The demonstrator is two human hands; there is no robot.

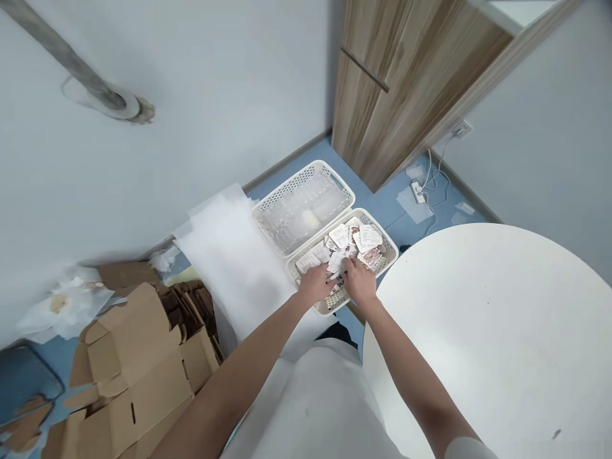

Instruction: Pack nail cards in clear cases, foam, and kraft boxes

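Both my hands reach into the near white plastic basket (389, 255), which holds many small white cards or packets (339, 236), some with reddish pictures. My left hand (315, 285) rests at the basket's near left part, fingers bent over the packets. Close beside it on the right, my right hand (358, 280) touches the packets near the basket's middle, its fingers pointing down among them. The fingertips of both hands are partly hidden, and what they may grip is too small to make out. Beyond stands a second white basket (287, 188) with clear plastic pieces inside.
A round white table (492, 331) is on the right. White sheets (239, 268) are stacked left of the baskets. Flattened cardboard boxes (143, 389) lie at the lower left. A wooden cabinet (396, 76) stands behind, with a power strip (417, 192) and cables on the blue floor.
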